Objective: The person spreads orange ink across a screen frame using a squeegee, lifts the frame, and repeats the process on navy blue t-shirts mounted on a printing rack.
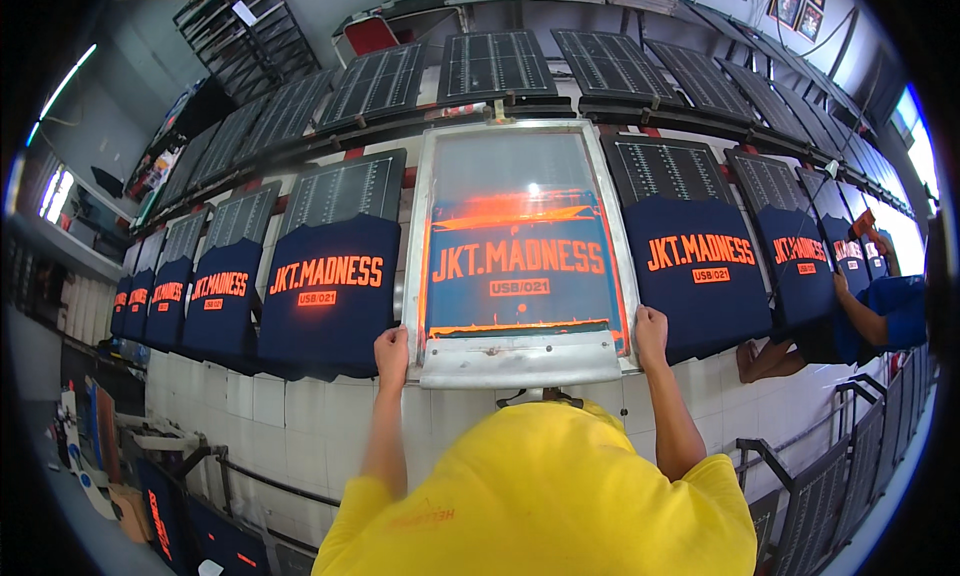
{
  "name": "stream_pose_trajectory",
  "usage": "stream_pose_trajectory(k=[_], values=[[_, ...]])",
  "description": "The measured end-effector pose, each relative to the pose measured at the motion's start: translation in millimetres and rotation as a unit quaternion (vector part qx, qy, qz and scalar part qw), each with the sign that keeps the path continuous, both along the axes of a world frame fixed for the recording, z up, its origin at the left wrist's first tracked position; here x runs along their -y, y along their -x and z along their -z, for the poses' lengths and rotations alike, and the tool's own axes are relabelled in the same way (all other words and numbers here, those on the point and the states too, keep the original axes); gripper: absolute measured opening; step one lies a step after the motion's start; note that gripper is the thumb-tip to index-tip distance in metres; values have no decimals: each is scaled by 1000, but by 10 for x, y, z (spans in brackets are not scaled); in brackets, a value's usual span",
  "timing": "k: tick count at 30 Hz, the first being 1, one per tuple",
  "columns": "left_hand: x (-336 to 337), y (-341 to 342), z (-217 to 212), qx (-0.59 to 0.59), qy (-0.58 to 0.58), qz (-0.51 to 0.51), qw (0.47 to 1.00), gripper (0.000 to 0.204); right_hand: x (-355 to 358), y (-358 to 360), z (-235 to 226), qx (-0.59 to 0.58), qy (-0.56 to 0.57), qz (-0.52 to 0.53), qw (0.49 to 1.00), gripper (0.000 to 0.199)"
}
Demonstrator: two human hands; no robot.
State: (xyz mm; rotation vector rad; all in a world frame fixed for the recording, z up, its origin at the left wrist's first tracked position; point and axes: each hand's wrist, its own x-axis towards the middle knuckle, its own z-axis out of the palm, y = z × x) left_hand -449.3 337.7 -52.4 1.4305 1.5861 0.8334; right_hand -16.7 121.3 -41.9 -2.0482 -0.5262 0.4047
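Note:
A metal-rimmed printing screen (pixel 505 127) lies in front of me, over a dark blue shirt that shows through its mesh. Orange ink (pixel 515 217) is smeared in a band across the mesh, with bright orange lettering below it. Across the near end rests a wide, pale metal squeegee (pixel 520 364), untouched by either hand. My left hand (pixel 392 352) is closed on the screen's near left corner. At the near right side my right hand (pixel 652 332) grips the same rim. The fingers' undersides are hidden.
Dark blue shirts with orange print lie on boards to the left (pixel 335 266) and right (pixel 695 271). Behind them runs a second row of dark printing boards (pixel 497 64). Another person (pixel 880 306) works at the far right. Metal racks (pixel 830 456) stand at the lower right.

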Motion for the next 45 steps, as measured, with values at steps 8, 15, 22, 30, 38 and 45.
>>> stream_pose_trajectory(k=[8,15,22,30,38,45], values=[[-51,3,32,36,-15,-6,999,35,-62,-14,73,-15,2,13,1000,35],[-57,29,105,37,2,-8,999,35,-104,-2,-6,-14,0,15,1000,36],[-95,78,204,55,30,-6,998,35,-101,-68,136,-4,18,13,1000,36],[-102,148,162,0,14,29,999,35,-153,-41,177,23,14,26,999,33],[-226,174,163,-178,-32,86,980,28,-199,25,232,60,31,25,997,32],[-291,196,199,-163,-38,114,979,29,-213,-8,388,88,28,34,995,31]])
